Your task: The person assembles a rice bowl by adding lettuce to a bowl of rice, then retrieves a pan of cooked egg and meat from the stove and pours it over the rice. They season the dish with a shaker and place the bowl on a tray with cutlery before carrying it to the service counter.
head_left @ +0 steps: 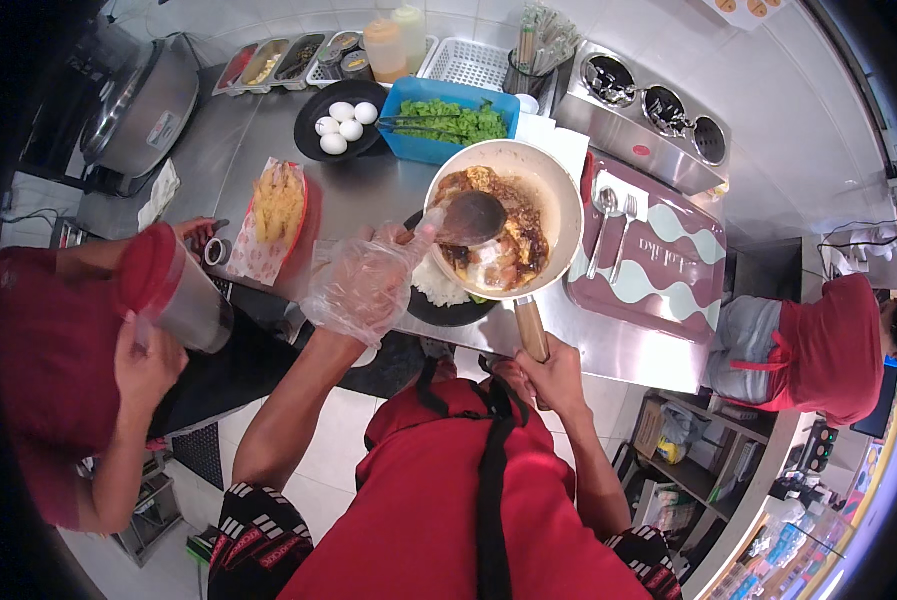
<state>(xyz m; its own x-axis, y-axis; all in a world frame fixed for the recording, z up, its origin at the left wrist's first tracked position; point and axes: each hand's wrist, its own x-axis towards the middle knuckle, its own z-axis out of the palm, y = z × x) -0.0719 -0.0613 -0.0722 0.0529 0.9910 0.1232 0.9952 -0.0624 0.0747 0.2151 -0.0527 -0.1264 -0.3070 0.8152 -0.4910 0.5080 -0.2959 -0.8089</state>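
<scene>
My left hand (362,290), in a clear plastic glove, is closed around the handle of a dark wooden spoon (472,218). The spoon's head rests over the food (514,245) in a cream-coloured frying pan (559,195). Meat, what looks like egg, and dark brown sauce fill the pan, which is tilted toward me. My right hand (554,375) is bare and grips the pan's wooden handle (532,330). Partly hidden under the pan and my glove, a black plate (464,313) holds white rice (437,284) and a bit of green leaf.
A brown patterned tray (659,285) with spoon and fork lies right. Behind stand a blue bin (429,150) of greens and a black bowl (314,145) of eggs. Fried food fills a red basket (304,230). A co-worker at left holds a red-lidded pitcher (194,300); another person (819,345) stands right.
</scene>
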